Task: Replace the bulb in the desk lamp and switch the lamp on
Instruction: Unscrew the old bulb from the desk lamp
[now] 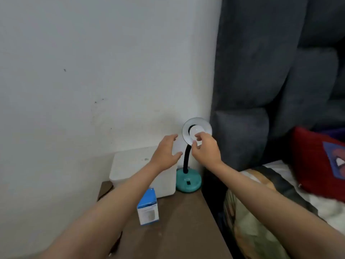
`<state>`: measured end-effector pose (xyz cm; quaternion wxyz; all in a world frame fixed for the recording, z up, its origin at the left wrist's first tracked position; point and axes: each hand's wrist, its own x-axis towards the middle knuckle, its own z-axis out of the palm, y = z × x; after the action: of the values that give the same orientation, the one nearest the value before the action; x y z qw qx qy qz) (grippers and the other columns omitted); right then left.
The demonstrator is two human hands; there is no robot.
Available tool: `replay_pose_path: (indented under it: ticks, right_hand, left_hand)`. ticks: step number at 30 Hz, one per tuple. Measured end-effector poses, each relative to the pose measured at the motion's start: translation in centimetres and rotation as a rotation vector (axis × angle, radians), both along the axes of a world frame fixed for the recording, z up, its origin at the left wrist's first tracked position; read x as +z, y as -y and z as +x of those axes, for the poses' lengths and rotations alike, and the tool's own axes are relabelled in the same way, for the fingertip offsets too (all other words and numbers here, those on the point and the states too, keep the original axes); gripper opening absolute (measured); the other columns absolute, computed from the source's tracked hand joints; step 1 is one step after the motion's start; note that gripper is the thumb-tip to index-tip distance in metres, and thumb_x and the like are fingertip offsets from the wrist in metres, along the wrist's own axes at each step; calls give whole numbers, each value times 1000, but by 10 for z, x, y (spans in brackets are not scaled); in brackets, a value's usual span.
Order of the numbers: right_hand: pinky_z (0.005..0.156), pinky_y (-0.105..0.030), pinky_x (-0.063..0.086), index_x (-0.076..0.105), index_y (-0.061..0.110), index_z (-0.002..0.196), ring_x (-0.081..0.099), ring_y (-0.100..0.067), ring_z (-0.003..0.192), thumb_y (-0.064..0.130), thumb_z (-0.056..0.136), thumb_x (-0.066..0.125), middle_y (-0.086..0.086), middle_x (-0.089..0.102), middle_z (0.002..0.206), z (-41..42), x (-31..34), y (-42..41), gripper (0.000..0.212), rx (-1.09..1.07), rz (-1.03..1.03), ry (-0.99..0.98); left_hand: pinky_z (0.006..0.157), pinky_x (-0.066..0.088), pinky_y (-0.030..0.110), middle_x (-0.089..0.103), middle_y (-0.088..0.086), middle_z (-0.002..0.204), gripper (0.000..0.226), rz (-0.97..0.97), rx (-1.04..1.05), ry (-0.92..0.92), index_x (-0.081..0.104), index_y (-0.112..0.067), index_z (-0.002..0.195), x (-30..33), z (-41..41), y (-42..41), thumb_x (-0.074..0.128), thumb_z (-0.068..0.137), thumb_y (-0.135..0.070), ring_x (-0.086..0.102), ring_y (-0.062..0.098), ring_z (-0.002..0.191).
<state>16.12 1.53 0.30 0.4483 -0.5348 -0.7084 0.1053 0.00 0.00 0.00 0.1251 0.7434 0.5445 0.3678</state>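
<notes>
The bulb point(196, 132) sits in the lamp's shade point(186, 128), facing me. My right hand point(204, 148) pinches its dome with the fingertips; it looks light, smooth and breakable, so I'd grip gently around the widest part. My left hand point(166, 153) hovers open beside the shade, holding nothing, above the tabletop point(183, 230).
</notes>
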Motion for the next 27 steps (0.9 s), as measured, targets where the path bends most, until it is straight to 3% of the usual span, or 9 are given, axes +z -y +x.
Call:
replay_pose_path:
  ticks: [3, 7, 13, 22, 27]
  right_hand:
    - [75, -37, 49, 53, 8, 117, 59, -29, 94, 18, 84, 57, -12, 55, 115, 8, 6, -7, 35, -93, 37, -52]
    - [65, -32, 43, 48, 11, 120, 59, -34, 86, 25, 85, 59, -12, 45, 118, 7, 8, -23, 40, -149, 5, 21]
    - [75, -34, 46, 46, 11, 128, 57, -34, 101, 34, 85, 63, -14, 48, 125, 1, 1, -46, 52, -174, -23, -3]
    - [70, -32, 46, 55, 9, 122, 60, -31, 96, 30, 80, 70, -11, 52, 121, 2, -5, -60, 49, -168, 30, -26]
    - [67, -31, 49, 56, 15, 125, 62, -25, 96, 25, 78, 71, -1, 53, 127, 9, -7, -62, 50, -137, 68, 95]
  left_hand:
    - [103, 36, 31, 41, 9, 134, 67, 28, -25, -6, 34, -13, 137, 7, 8, -12, 69, 80, -21, 42, 23, 123]
    - [98, 37, 26, 40, 8, 134, 72, 67, -30, 42, 31, -15, 140, 14, 20, -35, 69, 79, -15, 46, 21, 118]
    - [83, 52, 42, 44, 3, 129, 58, 109, 30, 19, 37, -21, 136, 9, 28, -61, 61, 84, -10, 62, 24, 97]
    - [80, 51, 33, 49, 4, 117, 52, 142, 32, 60, 46, -16, 131, 0, 26, -78, 59, 83, 0, 64, 22, 82]
    - [81, 51, 33, 49, 4, 118, 53, 151, 14, 42, 45, -16, 132, 0, 23, -80, 60, 83, -1, 65, 21, 83]
